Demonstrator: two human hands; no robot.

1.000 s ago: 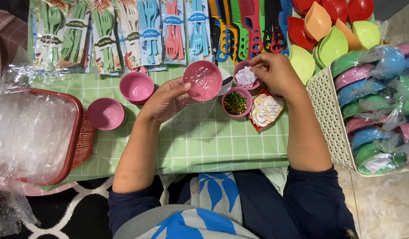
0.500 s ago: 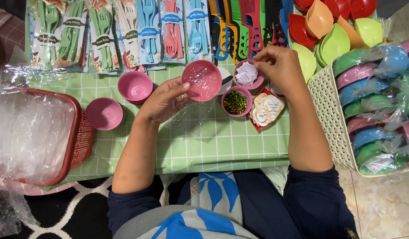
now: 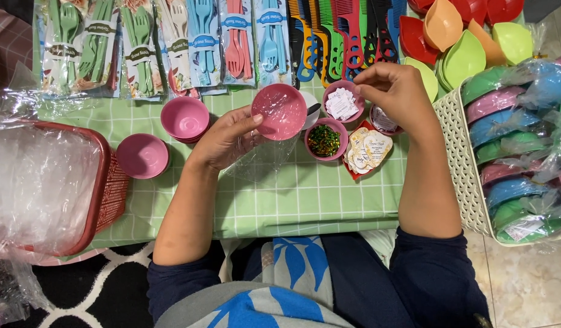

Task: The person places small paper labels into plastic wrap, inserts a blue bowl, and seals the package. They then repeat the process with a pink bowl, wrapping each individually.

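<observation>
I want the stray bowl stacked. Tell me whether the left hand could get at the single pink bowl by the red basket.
Probably not freely: the left hand is holding a wrapped pink bowl. The single pink bowl sits uncovered beside the red basket, with nothing between.

One head-worn camera looks steeply down, close over the table [image 3: 292,200], facing away from the person's lap toward the far edge.

cutlery packs [image 3: 165,45] top row | cream label tags [image 3: 368,149] ctr, red tray
</observation>
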